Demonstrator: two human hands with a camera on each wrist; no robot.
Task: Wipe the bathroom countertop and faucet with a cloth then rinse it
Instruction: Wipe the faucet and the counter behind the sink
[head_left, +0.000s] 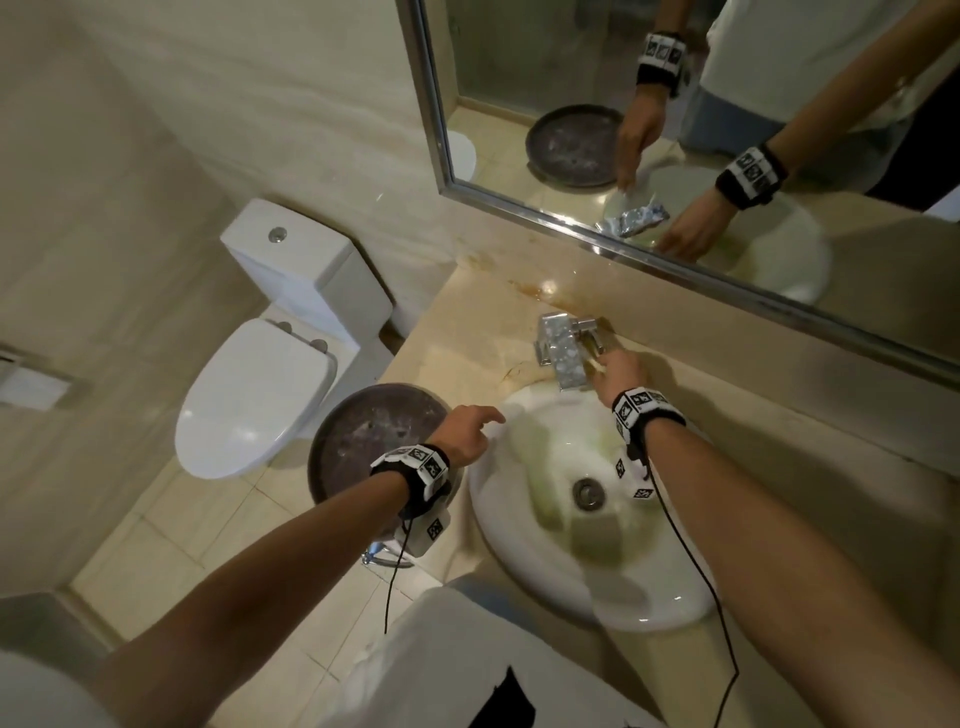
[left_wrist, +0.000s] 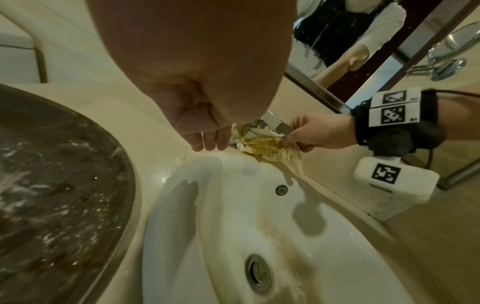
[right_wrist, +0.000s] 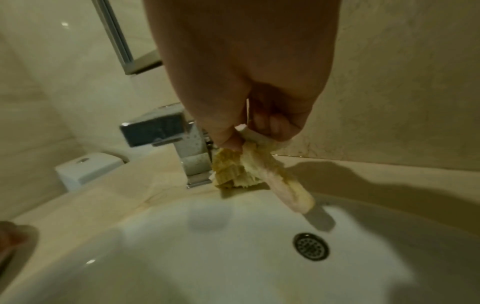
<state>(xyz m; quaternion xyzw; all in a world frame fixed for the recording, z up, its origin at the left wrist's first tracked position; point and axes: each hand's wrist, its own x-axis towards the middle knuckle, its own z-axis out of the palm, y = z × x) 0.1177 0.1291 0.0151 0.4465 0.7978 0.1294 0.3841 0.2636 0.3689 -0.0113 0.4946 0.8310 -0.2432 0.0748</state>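
A chrome square faucet (head_left: 563, 348) (right_wrist: 182, 144) stands on the beige countertop (head_left: 457, 332) behind the white basin (head_left: 597, 587). My right hand (head_left: 618, 371) (left_wrist: 314, 133) pinches a crumpled, yellow-stained cloth (left_wrist: 267, 146) (right_wrist: 249, 166) right beside the faucet's base; one end of the cloth hangs over the basin's rim. My left hand (head_left: 470, 431) (left_wrist: 205, 131) hovers at the basin's left rim with straight fingers (left_wrist: 207, 142), holding nothing. Brownish stains run down the basin (left_wrist: 285, 246) toward its drain (left_wrist: 258, 275).
A dark round bowl (head_left: 363, 436) sits on the counter left of the basin. A mirror (head_left: 675, 130) with a metal frame runs along the back wall. A white toilet (head_left: 270, 374) stands to the left. Rust-coloured stains (head_left: 540, 291) mark the counter behind the faucet.
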